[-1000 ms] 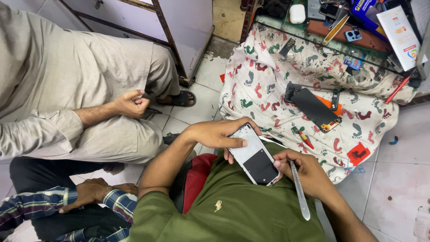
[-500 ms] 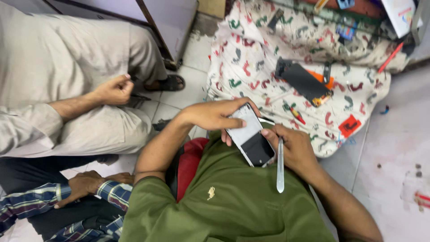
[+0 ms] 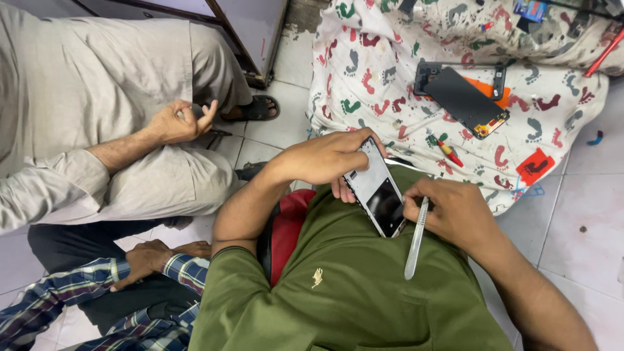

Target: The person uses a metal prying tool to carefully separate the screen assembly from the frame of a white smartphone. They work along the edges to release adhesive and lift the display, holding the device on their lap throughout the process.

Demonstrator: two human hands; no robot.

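My left hand (image 3: 325, 159) grips a phone (image 3: 377, 190) by its upper end and holds it tilted over my lap, against my green shirt. Its face is half white and half dark. My right hand (image 3: 455, 211) is closed around a slim silver metal tool (image 3: 415, 242). The tool's upper end meets the phone's right edge, and its long end points down toward my shirt. The two hands are close together on either side of the phone.
A white cloth with coloured footprints (image 3: 390, 71) lies ahead, with an opened dark phone (image 3: 463, 97) and a red screwdriver (image 3: 448, 153) on it. A person in beige sits at the left, hand (image 3: 175, 121) raised. A plaid-sleeved hand (image 3: 146, 260) rests at lower left.
My right hand has drawn in toward the phone, bringing the tool up against its right edge. The view has shifted closer; my left hand keeps its grip on the phone.
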